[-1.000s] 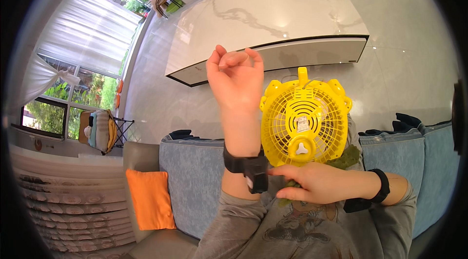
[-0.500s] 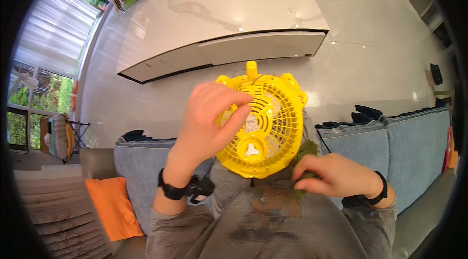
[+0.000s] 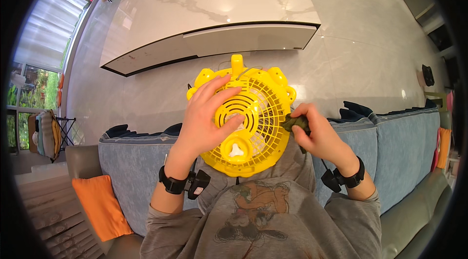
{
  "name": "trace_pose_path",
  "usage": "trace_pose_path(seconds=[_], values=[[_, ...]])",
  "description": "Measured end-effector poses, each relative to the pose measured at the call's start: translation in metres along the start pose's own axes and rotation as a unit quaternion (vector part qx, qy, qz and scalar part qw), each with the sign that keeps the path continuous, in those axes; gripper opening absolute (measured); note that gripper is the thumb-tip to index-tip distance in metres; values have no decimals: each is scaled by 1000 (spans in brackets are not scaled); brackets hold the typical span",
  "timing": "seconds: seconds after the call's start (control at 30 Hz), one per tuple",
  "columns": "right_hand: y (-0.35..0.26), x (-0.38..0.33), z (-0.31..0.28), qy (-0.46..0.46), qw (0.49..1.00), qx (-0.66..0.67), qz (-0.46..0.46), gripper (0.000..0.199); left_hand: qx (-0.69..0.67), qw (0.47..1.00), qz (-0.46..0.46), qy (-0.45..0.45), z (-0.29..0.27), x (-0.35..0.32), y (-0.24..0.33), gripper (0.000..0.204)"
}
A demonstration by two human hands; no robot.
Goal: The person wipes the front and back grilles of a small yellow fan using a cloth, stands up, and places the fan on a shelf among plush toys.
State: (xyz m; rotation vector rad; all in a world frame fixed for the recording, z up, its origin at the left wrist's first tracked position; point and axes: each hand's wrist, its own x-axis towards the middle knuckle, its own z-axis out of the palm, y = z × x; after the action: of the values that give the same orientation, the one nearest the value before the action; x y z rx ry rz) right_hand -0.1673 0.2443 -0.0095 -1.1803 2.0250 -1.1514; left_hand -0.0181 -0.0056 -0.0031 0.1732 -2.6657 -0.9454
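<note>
Yellow fan grille (image 3: 253, 122) sits upright in front of my chest, held between both hands above my grey printed shirt (image 3: 263, 220). My left hand (image 3: 207, 122) lies flat over its front, fingers (image 3: 229, 123) spread across the ribs and pressing near the round hub, steadying it and gripping nothing. My right hand (image 3: 317, 134) is at the grille's right rim, fingers pinched tight on a small dark cloth (image 3: 295, 122) that touches the edge. I judge this to be a wiping step, with the rim being worked; the next move probably calls for turning the grille under the left palm so a fresh stretch of rim meets the cloth. The slots are narrow and the lugs around the rim stick out, so the cloth could snag. There is open room above and to both sides; the blue sofa (image 3: 131, 161) backs me, and an orange cushion (image 3: 100, 205) lies well apart on the left.
</note>
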Motion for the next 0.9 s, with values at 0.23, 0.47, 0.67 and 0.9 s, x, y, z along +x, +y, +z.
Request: trace_pose_path(seconds=[0.23, 0.47, 0.67, 0.9], values=[[15, 16, 17, 41, 989, -29, -141, 30, -5, 1000, -21, 23, 3, 8, -4, 43], [34, 20, 17, 19, 999, -28, 20, 23, -50, 996, -60, 31, 9, 15, -21, 42], [57, 4, 10, 66, 998, 6, 6, 22, -79, 993, -79, 26, 9, 9, -25, 42], [46, 16, 22, 51, 999, -10, 12, 21, -79, 993, -71, 47, 12, 8, -26, 43]])
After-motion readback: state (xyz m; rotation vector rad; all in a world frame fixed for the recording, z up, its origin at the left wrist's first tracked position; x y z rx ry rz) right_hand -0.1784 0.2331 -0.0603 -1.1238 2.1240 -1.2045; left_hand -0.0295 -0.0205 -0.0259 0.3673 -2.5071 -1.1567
